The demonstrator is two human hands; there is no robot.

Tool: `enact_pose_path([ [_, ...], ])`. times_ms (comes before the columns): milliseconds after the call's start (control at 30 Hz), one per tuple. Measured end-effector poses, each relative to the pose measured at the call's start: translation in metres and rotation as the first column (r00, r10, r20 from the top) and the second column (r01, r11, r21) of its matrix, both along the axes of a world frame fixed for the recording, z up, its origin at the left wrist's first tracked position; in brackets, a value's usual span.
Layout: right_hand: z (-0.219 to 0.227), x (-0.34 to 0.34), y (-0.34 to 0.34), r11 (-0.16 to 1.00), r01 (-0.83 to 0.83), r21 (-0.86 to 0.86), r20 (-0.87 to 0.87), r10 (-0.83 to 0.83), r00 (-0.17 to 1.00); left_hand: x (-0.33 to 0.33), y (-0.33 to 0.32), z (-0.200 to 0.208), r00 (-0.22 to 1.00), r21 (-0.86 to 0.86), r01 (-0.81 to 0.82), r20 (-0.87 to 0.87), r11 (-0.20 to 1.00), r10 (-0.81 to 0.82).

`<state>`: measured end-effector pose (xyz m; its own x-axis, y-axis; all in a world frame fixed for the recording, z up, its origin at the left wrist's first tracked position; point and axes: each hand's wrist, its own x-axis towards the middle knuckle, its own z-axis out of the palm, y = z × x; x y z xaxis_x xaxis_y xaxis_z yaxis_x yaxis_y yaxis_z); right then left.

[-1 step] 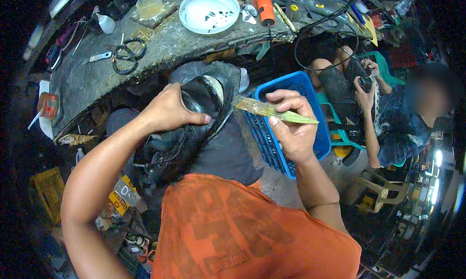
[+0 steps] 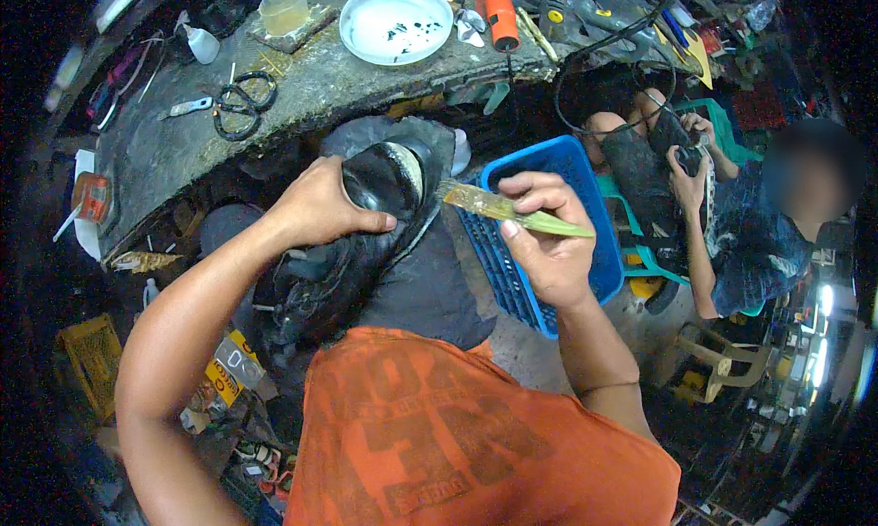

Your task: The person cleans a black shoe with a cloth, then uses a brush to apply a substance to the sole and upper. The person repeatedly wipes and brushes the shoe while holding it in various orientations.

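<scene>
A black shoe (image 2: 368, 180) lies tilted over my lap, its glossy leather turned up and a pale, whitish patch along its right end. My left hand (image 2: 334, 201) clamps it, with the thumb stretched across the leather and the other fingers around the far side, partly hidden. To the right of the shoe, my right hand (image 2: 551, 242) pinches a flat brush (image 2: 485, 204) by its green, tapered handle. The worn bristles point left toward the shoe's pale edge, with a small gap apparent between them.
A blue plastic basket (image 2: 599, 197) stands under my right hand. On the curved workbench (image 2: 174, 183) are black-handled scissors (image 2: 240, 114), a white bowl (image 2: 396, 34) with dark specks, a tub (image 2: 284, 12) and an orange tool (image 2: 501, 21). A co-worker (image 2: 732, 224) sits at right.
The brush's handle end has dipped slightly and moved a little left with my right hand. My left hand still holds the shoe.
</scene>
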<state>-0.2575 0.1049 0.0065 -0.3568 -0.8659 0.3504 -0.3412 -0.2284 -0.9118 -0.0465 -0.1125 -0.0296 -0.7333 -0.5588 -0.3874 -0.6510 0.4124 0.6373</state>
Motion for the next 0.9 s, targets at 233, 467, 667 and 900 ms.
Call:
enact_pose_path([
  [233, 0.008, 0.005, -0.008, 0.985, -0.133, 0.113, -0.295, 0.161, 0.942, -0.002, -0.01, -0.017, 0.999, 0.044, -0.024, 0.042, 0.999, 0.022],
  [467, 0.006, 0.002, -0.012, 0.975, -0.183, 0.124, -0.344, 0.216, 0.914, 0.0, -0.009, -0.019, 0.992, 0.185, -0.1, -0.064, 0.978, 0.113],
  [667, 0.017, 0.005, -0.028, 0.964, 0.053, -0.262, 0.177, -0.006, 0.984, 0.076, -0.004, 0.011, 0.864, 0.175, -0.342, -0.327, 0.923, 0.382],
  [900, 0.032, 0.083, -0.159, 0.964, -0.011, -0.264, 0.085, 0.035, 0.996, 0.23, 0.036, -0.013, 0.116, 0.754, -0.531, -0.388, 0.387, 0.914],
])
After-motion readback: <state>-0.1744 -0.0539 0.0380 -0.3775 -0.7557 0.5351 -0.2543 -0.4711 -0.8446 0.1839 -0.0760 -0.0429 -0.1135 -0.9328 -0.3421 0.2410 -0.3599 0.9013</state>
